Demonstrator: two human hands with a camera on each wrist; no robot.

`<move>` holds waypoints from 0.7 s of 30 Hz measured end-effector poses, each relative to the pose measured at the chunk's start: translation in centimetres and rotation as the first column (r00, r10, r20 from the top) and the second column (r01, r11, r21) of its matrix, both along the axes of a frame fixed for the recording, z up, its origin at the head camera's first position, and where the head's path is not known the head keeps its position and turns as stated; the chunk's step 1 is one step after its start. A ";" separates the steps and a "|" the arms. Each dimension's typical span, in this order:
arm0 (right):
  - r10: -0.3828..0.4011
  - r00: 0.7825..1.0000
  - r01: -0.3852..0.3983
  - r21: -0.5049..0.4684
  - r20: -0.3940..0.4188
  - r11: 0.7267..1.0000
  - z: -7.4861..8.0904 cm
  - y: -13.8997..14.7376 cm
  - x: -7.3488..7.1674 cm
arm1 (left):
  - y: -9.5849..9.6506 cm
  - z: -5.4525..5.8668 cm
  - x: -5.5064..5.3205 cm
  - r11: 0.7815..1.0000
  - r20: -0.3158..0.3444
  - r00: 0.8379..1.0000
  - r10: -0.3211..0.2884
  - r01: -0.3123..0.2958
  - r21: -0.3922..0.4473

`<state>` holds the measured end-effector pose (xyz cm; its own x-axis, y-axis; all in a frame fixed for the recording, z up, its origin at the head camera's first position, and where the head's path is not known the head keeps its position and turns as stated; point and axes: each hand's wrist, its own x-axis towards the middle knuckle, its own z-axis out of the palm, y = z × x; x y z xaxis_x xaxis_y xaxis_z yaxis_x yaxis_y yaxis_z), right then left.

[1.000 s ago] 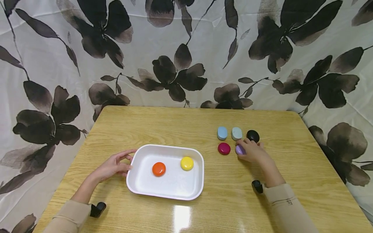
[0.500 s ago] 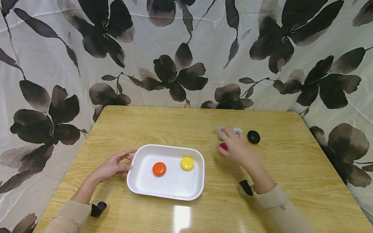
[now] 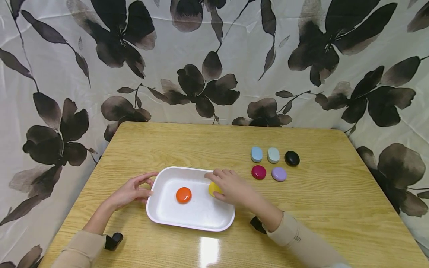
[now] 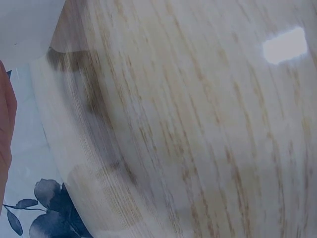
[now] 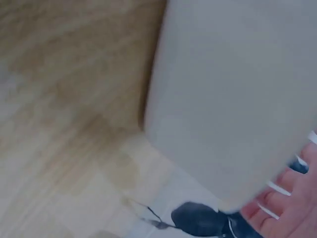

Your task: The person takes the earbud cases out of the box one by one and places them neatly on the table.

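A white rectangular tray (image 3: 191,226) lies on the table with a glossy orange disc (image 3: 183,195) and a yellow disc (image 3: 212,189) inside. At the tray's left rim, my left hand (image 3: 129,191) holds the edge with its thumb and index finger. My right hand (image 3: 234,188) reaches over the right rim, its fingers spread above the yellow disc and partly covering it. In the right wrist view, the tray's pale outer wall (image 5: 228,99) fills much of the picture, with fingers (image 5: 285,198) at the lower right. The left wrist view catches a tray corner (image 4: 25,29).
Back right on the wooden table (image 3: 187,141) sit a blue piece (image 3: 256,154), a pale grey-green piece (image 3: 273,155), a black disc (image 3: 292,158), a crimson disc (image 3: 259,172) and a purple disc (image 3: 279,174). A floral curtain (image 3: 161,48) hangs behind the table.
My right hand has moved left from the purple disc, past the crimson disc, to the yellow disc in the tray. The purple disc lies uncovered on the table. My left hand stays put.
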<state>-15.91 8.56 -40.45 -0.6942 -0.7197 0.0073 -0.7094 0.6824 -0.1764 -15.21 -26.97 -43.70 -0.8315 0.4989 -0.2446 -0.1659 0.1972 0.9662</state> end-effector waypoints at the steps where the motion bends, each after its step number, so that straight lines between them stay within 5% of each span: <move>1: -0.004 1.000 0.004 0.016 0.003 1.000 -0.2 -0.2 0.1 | 0.0 0.0 0.0 1.000 0.002 1.000 0.001 -0.001 0.000; 7: -0.025 0.999 0.028 0.080 -0.038 0.996 -1.7 -1.3 0.4 | 0.0 0.0 0.0 1.000 0.003 1.000 0.010 -0.010 -0.004; 14: 0.001 0.984 0.023 0.130 -0.181 0.991 -3.3 -1.8 0.8 | 0.1 0.0 0.0 1.000 0.004 1.000 0.013 -0.013 -0.014; 21: -0.016 0.987 0.037 0.132 -0.162 0.991 -4.0 -2.0 1.0 | 0.2 -0.1 0.0 0.999 -0.005 1.000 0.020 -0.020 -0.025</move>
<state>-14.90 6.54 -44.46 -0.7107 -0.7031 0.0242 -0.7024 0.7111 0.0323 -15.21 -26.81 -43.76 -0.8422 0.4762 -0.2528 -0.1654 0.2180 0.9618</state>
